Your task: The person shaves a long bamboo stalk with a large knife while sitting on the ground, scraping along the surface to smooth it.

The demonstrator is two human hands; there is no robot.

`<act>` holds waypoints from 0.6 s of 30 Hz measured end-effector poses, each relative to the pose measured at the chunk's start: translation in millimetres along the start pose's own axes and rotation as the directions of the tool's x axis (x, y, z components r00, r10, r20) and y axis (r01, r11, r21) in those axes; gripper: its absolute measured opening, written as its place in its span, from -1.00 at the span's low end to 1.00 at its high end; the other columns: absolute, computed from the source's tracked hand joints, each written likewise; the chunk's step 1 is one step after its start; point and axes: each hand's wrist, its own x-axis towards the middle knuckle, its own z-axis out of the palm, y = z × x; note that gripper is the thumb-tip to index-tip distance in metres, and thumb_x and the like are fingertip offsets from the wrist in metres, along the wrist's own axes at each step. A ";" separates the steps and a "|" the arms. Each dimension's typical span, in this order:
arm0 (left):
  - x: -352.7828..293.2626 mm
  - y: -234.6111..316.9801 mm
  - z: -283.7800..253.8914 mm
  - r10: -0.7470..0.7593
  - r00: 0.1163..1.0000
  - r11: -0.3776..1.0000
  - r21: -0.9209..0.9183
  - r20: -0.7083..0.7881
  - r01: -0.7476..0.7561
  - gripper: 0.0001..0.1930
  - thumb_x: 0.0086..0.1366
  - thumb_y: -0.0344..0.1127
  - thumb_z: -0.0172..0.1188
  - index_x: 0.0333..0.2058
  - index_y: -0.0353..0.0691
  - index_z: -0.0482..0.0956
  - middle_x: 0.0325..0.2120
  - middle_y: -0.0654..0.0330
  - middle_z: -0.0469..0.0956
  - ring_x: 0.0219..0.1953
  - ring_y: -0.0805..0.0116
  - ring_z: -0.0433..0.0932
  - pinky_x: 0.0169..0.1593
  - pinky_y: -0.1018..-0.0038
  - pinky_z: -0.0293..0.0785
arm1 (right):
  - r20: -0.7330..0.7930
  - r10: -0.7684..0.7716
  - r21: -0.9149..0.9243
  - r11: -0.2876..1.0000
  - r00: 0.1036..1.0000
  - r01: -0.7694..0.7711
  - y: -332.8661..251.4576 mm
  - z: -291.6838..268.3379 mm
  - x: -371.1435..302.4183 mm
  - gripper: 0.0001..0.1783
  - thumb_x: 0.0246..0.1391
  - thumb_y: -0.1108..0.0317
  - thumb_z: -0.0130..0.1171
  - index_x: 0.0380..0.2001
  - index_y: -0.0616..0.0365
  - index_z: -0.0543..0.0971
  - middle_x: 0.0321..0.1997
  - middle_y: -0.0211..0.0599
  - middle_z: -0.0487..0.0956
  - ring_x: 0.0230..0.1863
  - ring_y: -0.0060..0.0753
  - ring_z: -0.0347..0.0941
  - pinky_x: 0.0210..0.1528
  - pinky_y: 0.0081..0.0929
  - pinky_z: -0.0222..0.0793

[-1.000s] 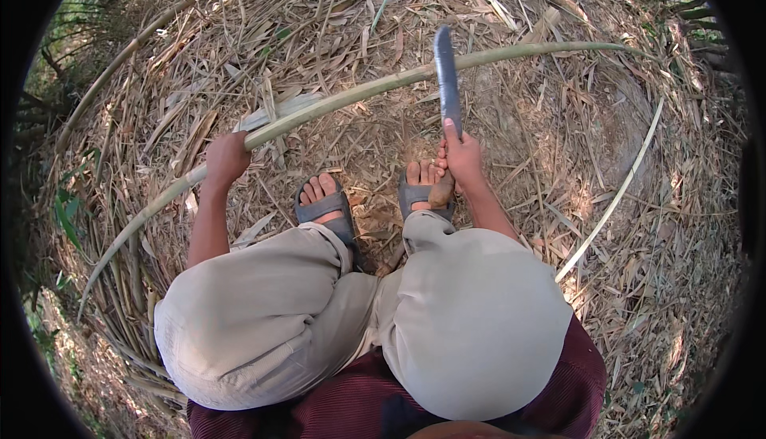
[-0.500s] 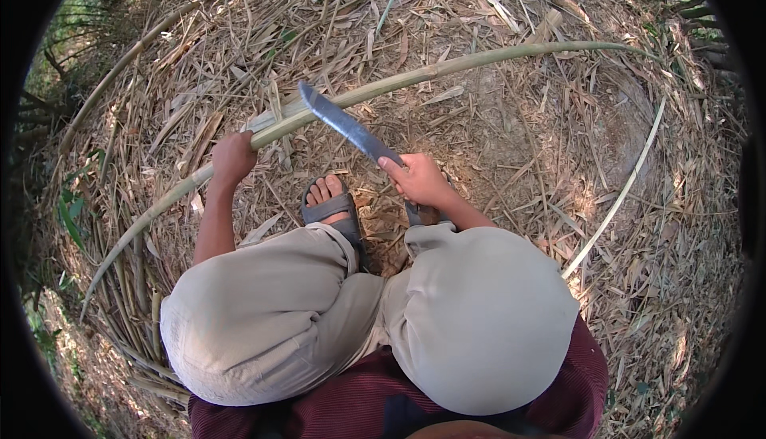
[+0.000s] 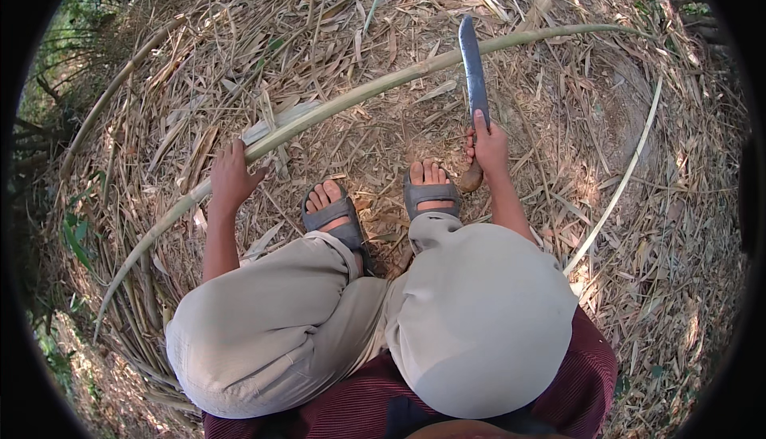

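Fingers of the left hand (image 3: 231, 174) lie over a green bamboo pole (image 3: 383, 88); those of the right hand (image 3: 490, 150) wrap a machete (image 3: 474, 80).

The left fingers reach forward onto the pole, loosely together, with the thumb spread away to their right; the pole curves from beyond them on the left to well past the right fingers, and a pale split strip (image 3: 275, 124) lies just ahead of the left fingertips. The right fingers curl around the handle, thumb up against the base of the grey blade, which crosses in front of the pole; whether it touches cannot be told. Grey strapped sandals (image 3: 432, 194) sit between and below both sets of fingers, and any lettering on them or the blade is too small to tell. A thin pale strip (image 3: 626, 175) lies well right of the right fingers, on dry leaf litter (image 3: 654, 279).
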 end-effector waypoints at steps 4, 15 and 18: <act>-5.0 25.6 8.0 0.238 0.910 0.971 0.055 -0.340 -0.234 -0.29 0.06 -0.27 0.42 0.17 -0.28 0.32 0.02 -0.06 0.39 0.09 -0.11 0.35 0.17 0.09 0.30 | -0.027 -0.002 -0.036 0.999 1.000 0.001 1.7 -3.0 9.2 -0.43 0.36 -0.10 0.06 -0.47 0.26 0.48 -0.70 -0.43 0.42 -0.75 -0.57 0.34 -0.72 -0.53 0.25; 33.7 16.7 26.8 0.187 0.964 0.973 0.169 -0.187 -0.156 -0.86 0.17 -0.40 0.23 -0.32 -0.21 0.45 -0.52 0.01 0.63 -0.51 -0.03 0.64 -0.43 0.14 0.54 | -0.045 -0.194 -0.179 0.967 0.980 0.183 -3.2 9.4 -4.0 -0.45 0.37 -0.05 0.05 -0.49 0.23 0.55 -0.74 -0.47 0.42 -0.72 -0.60 0.37 -0.63 -0.55 0.27; 10.8 24.5 -13.2 0.221 0.971 0.970 0.121 -0.089 -0.209 -0.83 0.12 -0.38 0.30 -0.38 -0.22 0.46 -0.56 0.00 0.62 -0.49 -0.06 0.64 -0.41 0.12 0.53 | -0.021 -0.233 -0.162 0.960 0.972 0.226 -25.8 4.5 -23.3 -0.45 0.37 -0.05 0.06 -0.49 0.24 0.56 -0.73 -0.49 0.42 -0.70 -0.64 0.37 -0.62 -0.58 0.23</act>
